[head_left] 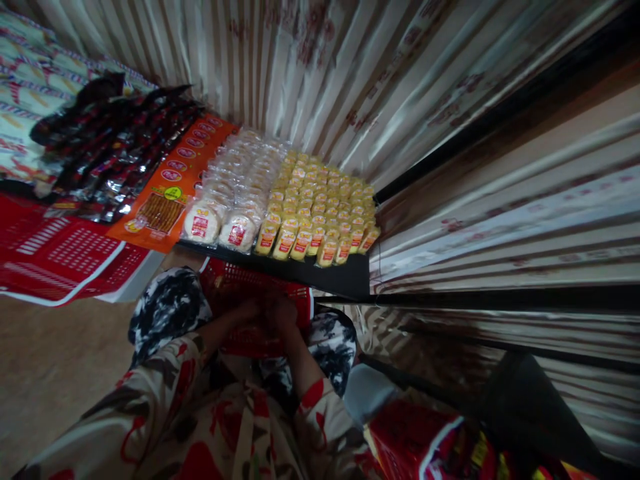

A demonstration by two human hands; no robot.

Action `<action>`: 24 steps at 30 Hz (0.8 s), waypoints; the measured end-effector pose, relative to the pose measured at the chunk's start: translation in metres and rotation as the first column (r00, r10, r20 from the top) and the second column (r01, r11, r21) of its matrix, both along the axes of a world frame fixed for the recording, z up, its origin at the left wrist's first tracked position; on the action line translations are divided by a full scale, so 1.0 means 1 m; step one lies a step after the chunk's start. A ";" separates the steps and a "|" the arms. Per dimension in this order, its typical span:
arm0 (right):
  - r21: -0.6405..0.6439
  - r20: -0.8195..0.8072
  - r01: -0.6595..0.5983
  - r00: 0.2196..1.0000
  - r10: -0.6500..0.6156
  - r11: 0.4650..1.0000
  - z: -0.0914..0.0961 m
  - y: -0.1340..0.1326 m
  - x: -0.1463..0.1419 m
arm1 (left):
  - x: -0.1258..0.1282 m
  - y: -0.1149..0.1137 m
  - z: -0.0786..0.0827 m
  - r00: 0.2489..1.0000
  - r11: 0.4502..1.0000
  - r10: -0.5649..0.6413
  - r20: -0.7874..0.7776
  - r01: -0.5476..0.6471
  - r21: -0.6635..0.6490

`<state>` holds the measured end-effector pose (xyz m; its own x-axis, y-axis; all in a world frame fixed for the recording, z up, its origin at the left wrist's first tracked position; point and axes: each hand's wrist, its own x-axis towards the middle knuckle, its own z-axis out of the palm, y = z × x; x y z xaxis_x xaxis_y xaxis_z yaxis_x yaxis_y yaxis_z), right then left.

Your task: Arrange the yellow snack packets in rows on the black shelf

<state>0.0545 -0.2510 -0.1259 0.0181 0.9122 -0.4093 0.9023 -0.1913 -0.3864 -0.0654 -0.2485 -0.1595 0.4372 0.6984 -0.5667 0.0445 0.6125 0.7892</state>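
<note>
Between my knees stands a red plastic basket [295, 297], in deep shadow. My left hand [250, 308] and my right hand [281, 312] are close together over it, and the dark hides their fingers. Whether they hold anything, I cannot make out. Just beyond, on a black shelf [345, 275], several small yellow packs [320, 207] stand in tight rows. Left of these are clear-wrapped round white cakes [237, 230] with red labels. An orange snack packet [167, 193] lies beside the cakes.
Dark shiny packets [115, 153] and white packets [30, 100] fill the shelf's left part. Another red basket [60, 253] sits below them. A pleated patterned curtain [300, 60] hangs behind, crossed by a black bar [480, 113]. Red packages [415, 433] are at the lower right.
</note>
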 end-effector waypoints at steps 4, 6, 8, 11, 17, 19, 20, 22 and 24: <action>0.030 -0.111 0.125 0.986 -0.121 0.992 0.010 -0.005 0.009 | -0.001 -0.007 0.007 0.998 0.998 0.050 0.030 -0.049 -0.025; 0.037 -0.178 0.167 0.971 -0.157 0.985 0.012 -0.010 0.014 | -0.003 -0.012 0.011 0.996 0.998 0.068 0.049 -0.068 -0.008; 0.057 -0.256 0.196 0.951 -0.176 0.979 0.014 -0.014 0.019 | -0.004 -0.016 0.017 0.995 0.997 0.069 0.070 -0.070 0.012; 0.088 -0.384 0.236 0.904 -0.185 0.968 0.021 -0.019 0.023 | -0.005 -0.021 0.031 0.992 0.996 0.066 0.108 -0.073 0.058; 0.080 -0.545 0.390 0.788 -0.288 0.917 0.050 -0.023 0.026 | -0.006 -0.028 0.060 0.994 0.972 0.071 0.079 -0.087 0.217; -0.004 -0.626 0.479 0.683 -0.376 0.878 0.060 -0.023 0.026 | -0.006 -0.032 0.071 0.995 0.955 0.102 -0.013 -0.094 0.282; -0.052 -0.665 0.519 0.619 -0.418 0.853 0.066 -0.023 0.025 | -0.005 -0.035 0.078 0.991 0.938 0.116 -0.063 -0.089 0.334; -0.134 -0.734 0.574 0.490 -0.470 0.808 0.076 -0.024 0.025 | -0.004 -0.041 0.092 0.977 0.873 0.142 -0.162 -0.047 0.486; -0.188 -0.777 0.597 0.396 -0.490 0.780 0.087 -0.024 0.026 | -0.003 -0.046 0.107 0.958 0.772 0.158 -0.240 0.032 0.635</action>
